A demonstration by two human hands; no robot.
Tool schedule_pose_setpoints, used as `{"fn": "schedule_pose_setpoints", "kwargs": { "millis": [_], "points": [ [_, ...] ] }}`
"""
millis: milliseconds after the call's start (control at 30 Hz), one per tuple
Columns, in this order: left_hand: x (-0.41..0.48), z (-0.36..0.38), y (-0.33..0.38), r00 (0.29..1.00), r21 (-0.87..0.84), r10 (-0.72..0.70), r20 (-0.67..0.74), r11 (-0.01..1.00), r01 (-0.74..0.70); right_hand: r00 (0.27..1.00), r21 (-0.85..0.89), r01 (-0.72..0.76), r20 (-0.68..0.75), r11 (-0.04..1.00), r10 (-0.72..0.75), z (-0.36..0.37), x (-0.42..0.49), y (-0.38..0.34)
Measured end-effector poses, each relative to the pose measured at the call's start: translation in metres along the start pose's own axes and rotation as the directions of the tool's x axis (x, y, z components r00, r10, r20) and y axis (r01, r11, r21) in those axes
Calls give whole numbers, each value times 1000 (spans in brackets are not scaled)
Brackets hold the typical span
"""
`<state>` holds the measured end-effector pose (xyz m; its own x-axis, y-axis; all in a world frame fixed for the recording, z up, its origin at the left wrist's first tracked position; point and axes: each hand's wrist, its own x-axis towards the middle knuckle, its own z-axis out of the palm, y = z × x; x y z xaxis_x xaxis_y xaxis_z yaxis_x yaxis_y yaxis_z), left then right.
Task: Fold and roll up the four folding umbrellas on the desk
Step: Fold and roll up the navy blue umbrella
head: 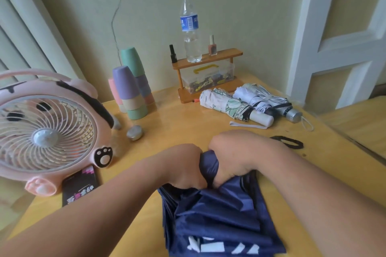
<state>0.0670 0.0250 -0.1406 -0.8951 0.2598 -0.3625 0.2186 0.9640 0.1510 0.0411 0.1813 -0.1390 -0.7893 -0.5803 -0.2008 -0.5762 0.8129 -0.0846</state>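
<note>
Navy umbrella [219, 215] lies at the near edge of the desk [177, 123], canopy loose. The left hand [183, 167] and right hand [236, 152], side by side, both clench its bunched far end. Farther back, a floral umbrella [225, 104] and white umbrella [263, 98] lie rolled, touching. Beyond, a clear box [206, 78] holds dark, indistinct bits.

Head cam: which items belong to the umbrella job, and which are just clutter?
Job: navy umbrella, gripped by left hand and right hand; floral umbrella; silver umbrella, both rolled.
Clutter: pink fan, stacked cups, water bottle, phone, black band, wooden rack.
</note>
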Motion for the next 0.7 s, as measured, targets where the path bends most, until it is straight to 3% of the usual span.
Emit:
{"fn": "schedule_pose_setpoints", "kwargs": {
  "millis": [133, 233, 333, 400, 500, 600, 700],
  "points": [
    [-11, 6, 1, 996, -122, 60, -62, 990, -67, 997, -112, 58, -37, 992, -63, -18, -13, -9],
    [-16, 10, -11, 997, -337, 39, -66, 940, -60, 993, -250, 102, -29, 963, -113, -35, -16, -21],
    [-19, -5, -17, 996, -387, -16, -86, 922, -18, 991, -330, 129, 13, 935, -132, -54, -10, -34],
    [-25, -24, -19, 999, -346, -34, -17, 938, 26, 988, -300, 139, 109, 944, -111, -61, -3, -41],
    [-37, -49, -17, 994, -276, -61, 92, 957, 85, 970, -121, 121, 224, 985, -92, -67, 7, -43],
    [-49, -52, -5, 985, 63, -64, -159, 995, 75, 963, 7, 11, 269, 1000, -12, -80, 5, -29],
    [-59, -40, -1, 912, 345, 77, -403, 936, 73, 933, 261, -103, 360, 960, 2, -90, -3, -19]
  ]
}}
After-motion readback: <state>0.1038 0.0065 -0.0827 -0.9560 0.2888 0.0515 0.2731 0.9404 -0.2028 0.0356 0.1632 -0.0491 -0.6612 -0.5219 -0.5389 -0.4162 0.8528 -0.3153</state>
